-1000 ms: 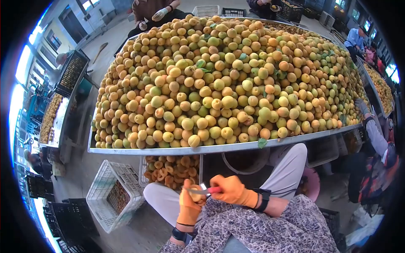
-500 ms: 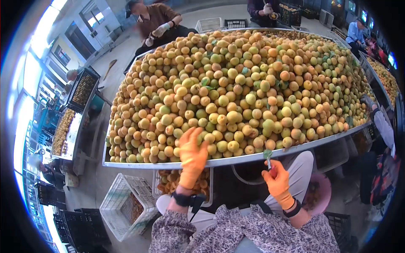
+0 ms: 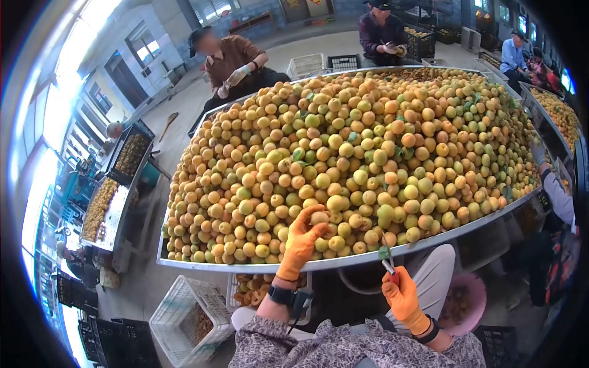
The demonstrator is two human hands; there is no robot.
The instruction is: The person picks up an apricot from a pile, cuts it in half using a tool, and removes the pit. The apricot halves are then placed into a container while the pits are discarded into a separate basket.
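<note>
A large heap of yellow-orange apricots (image 3: pixel 343 165), some greenish, fills a metal-edged table (image 3: pixel 245 267) in front of me. My left hand (image 3: pixel 299 244), in an orange glove, is at the near side of the heap with thumb and fingers curled round one apricot (image 3: pixel 319 218). In an orange glove too, my right hand (image 3: pixel 405 302) grips a small knife (image 3: pixel 391 270) with a red handle, its blade pointing up near the table's edge. A green leaf (image 3: pixel 384 253) clings to the blade.
Below the edge stand a crate of cut apricots (image 3: pixel 248 289), a white crate (image 3: pixel 184 319) and a pink tub (image 3: pixel 469 300). Gloved people (image 3: pixel 236 67) sit across the heap. A co-worker's sleeve (image 3: pixel 557 195) reaches in from the right.
My left hand has moved right along the heap and closed round an apricot. My right hand still holds the knife. The view has tilted up, showing more of the people opposite.
</note>
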